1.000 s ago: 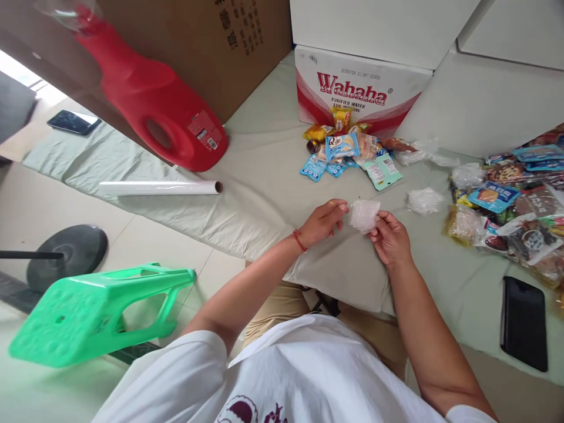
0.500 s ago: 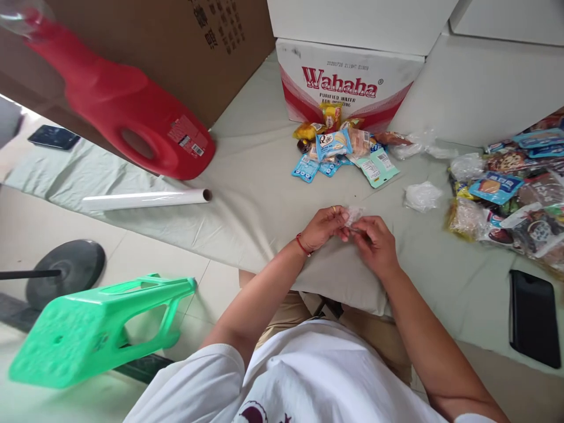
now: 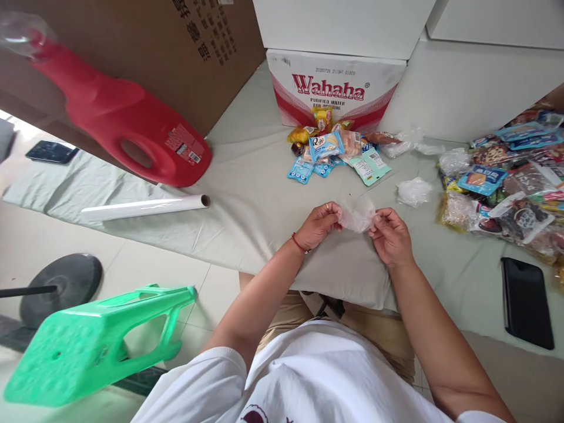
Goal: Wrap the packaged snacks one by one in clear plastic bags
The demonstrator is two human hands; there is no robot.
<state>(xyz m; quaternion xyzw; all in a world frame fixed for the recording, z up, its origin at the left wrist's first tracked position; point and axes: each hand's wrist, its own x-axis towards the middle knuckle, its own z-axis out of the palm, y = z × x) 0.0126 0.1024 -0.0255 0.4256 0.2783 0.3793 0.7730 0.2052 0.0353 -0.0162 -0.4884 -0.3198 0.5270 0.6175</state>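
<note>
A thin, clear plastic bag (image 3: 356,215) is stretched between my two hands, just above the cloth near the front edge. My left hand (image 3: 321,225), with a red cord on its wrist, pinches the bag's left side. On the opposite side, my right hand (image 3: 391,235) grips it between thumb and fingers. Beyond the hands lies a small heap of wrapped snacks, with a blue-and-white packet (image 3: 326,146) on top and a pale green packet (image 3: 370,167) at its front. Right of that, a crumpled clear plastic bundle (image 3: 414,192) rests on the cloth.
Behind the snacks stands a Wahaha carton (image 3: 330,88). A larger snack pile (image 3: 506,188) and a black phone (image 3: 527,302) are at right. At left are a red jug (image 3: 136,129), a white roll (image 3: 145,207) and, lower down, a green stool (image 3: 101,341).
My hands have moved apart, the right one going rightward, and the bunched plastic bag is now spread out between them. The whole view has shifted slightly.
</note>
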